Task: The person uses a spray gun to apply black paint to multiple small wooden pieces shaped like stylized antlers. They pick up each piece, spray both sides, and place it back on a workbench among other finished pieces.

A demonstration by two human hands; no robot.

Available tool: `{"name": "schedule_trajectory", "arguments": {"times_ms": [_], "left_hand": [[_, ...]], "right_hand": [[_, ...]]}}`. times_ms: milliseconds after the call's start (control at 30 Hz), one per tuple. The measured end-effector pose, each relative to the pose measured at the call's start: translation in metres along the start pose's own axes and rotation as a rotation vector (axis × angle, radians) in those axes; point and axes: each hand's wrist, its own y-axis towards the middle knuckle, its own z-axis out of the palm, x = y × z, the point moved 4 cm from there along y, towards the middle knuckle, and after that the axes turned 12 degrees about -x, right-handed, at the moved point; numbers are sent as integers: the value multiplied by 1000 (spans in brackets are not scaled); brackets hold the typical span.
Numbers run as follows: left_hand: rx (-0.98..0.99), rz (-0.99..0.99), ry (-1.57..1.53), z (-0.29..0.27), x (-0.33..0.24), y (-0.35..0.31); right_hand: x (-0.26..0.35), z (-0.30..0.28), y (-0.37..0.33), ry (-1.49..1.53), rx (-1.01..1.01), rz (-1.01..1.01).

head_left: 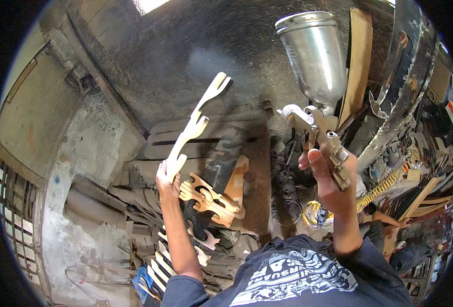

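Note:
My left hand [168, 180] is closed round the lower end of a pale, notched wooden piece [188, 131], which tilts up and to the right. In my right hand [334, 187] is a metal spray gun [322, 134], gripped by its handle, with a large silver cup [314, 59] on top. The gun's nozzle faces left toward the wooden piece, with a gap between them. A faint whitish mist [210, 60] hangs beyond the piece's upper end. Just right of my left hand, several similar curved wooden pieces [211, 200] lie stacked.
More pale wooden pieces [160, 266] lie in a row beside my left forearm. A coiled yellow hose [382, 185] runs at the right. A peeling dark post [408, 87] and a wooden board [358, 61] stand beyond the gun. Another person's arm [390, 220] shows at the right.

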Motion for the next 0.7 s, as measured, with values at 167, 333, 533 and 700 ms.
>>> {"name": "schedule_trajectory", "arguments": {"times_ms": [167,333,533,700], "left_hand": [[46,10,2,-6,-2,-1],[10,-10,-49,2,9,12],[45,-35,-101,11,20,12],[24,-10,-98,16,28,3]], "right_hand": [[1,3,-17,2,43,59],[1,22,-45,102,298,165],[0,28,-47,95,191,88],[1,32,-48,102,175,134]]}}
